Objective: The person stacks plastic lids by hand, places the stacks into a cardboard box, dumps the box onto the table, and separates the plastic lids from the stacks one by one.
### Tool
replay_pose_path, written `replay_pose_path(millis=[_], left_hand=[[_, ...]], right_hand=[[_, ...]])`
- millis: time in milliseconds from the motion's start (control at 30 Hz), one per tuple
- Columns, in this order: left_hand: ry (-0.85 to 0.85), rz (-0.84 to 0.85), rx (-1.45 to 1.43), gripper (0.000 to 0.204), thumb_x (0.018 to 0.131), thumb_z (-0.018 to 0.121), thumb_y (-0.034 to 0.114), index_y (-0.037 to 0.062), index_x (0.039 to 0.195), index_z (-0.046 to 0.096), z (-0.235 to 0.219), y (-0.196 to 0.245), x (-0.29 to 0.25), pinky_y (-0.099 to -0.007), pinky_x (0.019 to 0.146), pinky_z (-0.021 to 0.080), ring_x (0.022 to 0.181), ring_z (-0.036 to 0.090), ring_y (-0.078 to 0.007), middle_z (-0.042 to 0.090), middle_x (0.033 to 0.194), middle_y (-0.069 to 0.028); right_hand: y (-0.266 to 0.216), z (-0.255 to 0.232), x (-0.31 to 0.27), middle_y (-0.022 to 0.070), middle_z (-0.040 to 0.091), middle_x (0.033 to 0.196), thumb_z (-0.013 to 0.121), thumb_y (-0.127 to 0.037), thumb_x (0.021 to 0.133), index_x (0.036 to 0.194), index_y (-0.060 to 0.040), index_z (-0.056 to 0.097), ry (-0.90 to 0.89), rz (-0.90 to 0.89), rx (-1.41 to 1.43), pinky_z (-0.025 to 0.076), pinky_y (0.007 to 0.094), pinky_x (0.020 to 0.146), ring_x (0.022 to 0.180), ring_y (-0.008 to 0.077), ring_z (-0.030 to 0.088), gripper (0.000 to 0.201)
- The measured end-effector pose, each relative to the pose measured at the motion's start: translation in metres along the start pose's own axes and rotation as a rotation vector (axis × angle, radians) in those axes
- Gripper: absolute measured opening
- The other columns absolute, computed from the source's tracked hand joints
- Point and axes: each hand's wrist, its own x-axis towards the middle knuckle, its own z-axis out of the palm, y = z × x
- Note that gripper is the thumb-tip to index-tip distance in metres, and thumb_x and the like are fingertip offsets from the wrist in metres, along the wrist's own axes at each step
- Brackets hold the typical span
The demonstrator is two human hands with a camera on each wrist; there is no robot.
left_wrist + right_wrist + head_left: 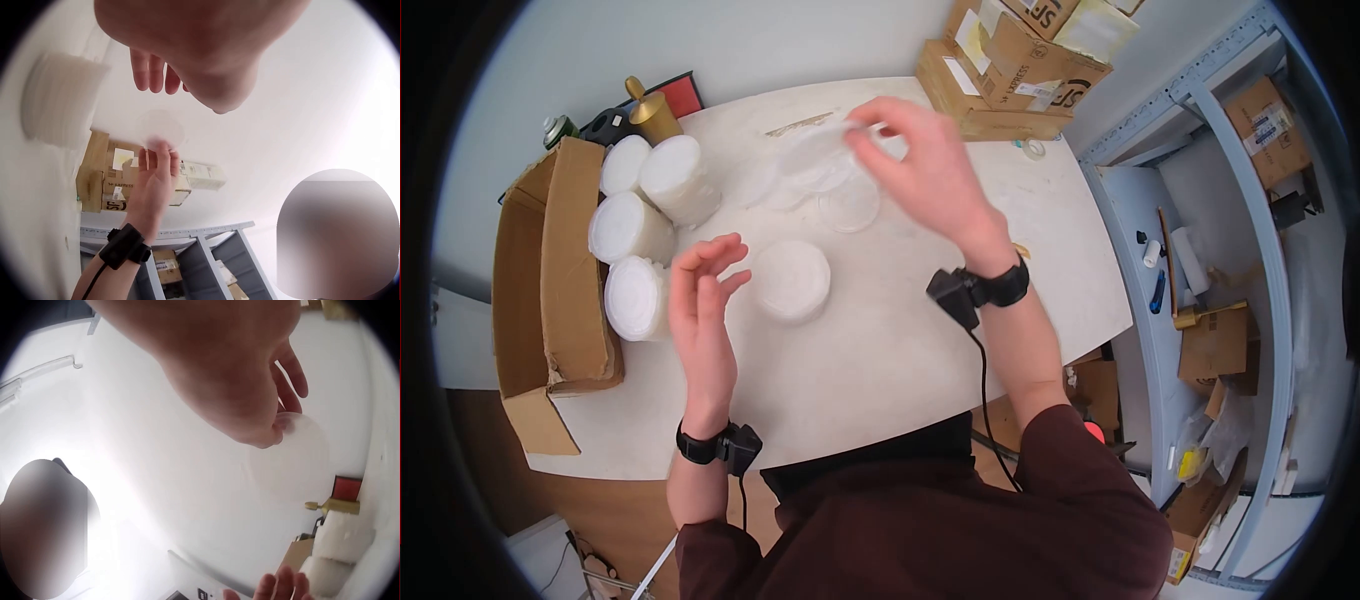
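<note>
Between thumb and fingers my right hand (930, 170) pinches a thin translucent round disc (815, 165), raised above the far part of the table. The same disc (297, 456) hangs from the fingertips in the right wrist view. My left hand (705, 320) is raised with relaxed, slightly bent fingers and holds nothing. Just right of it a short stack of white discs (792, 282) stands on the table. More clear discs (848, 205) lie loose beneath the held one.
Several tall white disc stacks (632, 298) stand at the left beside an open cardboard box (570, 270). Behind them is a brass weight (655, 115). Cardboard cartons (1015, 70) are piled at the back right. A grey shelf (1235, 150) flanks the right side of the table (960, 370).
</note>
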Motion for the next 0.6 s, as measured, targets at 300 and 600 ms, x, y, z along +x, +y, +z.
replay_pose_path(millis=[300,600], left_hand=[[-0.358,0.033,0.775,0.102,0.080,0.096,0.026,0.0128,0.168,0.046,0.013,0.007,-0.002,-0.0511,0.132,0.034,0.164,0.035,-0.0372,0.034,0.179,-0.0168],[-0.358,0.088,0.981,0.103,0.083,0.095,0.031,0.0049,0.168,0.043,0.014,0.001,-0.001,-0.0487,0.125,0.044,0.156,0.043,-0.0417,0.038,0.171,-0.0237]], right_hand=[[0.092,-0.006,-0.012,0.0150,0.078,0.115,0.075,-0.021,0.098,0.120,-0.0046,0.076,-0.092,0.311,-0.660,0.057,0.0465,0.098,0.115,0.0345,0.070,0.027],[0.000,0.003,-0.011,0.0173,0.078,0.120,0.071,-0.029,0.102,0.131,-0.0044,0.073,-0.306,0.079,-0.260,0.058,0.0463,0.101,0.114,0.0355,0.072,0.038]])
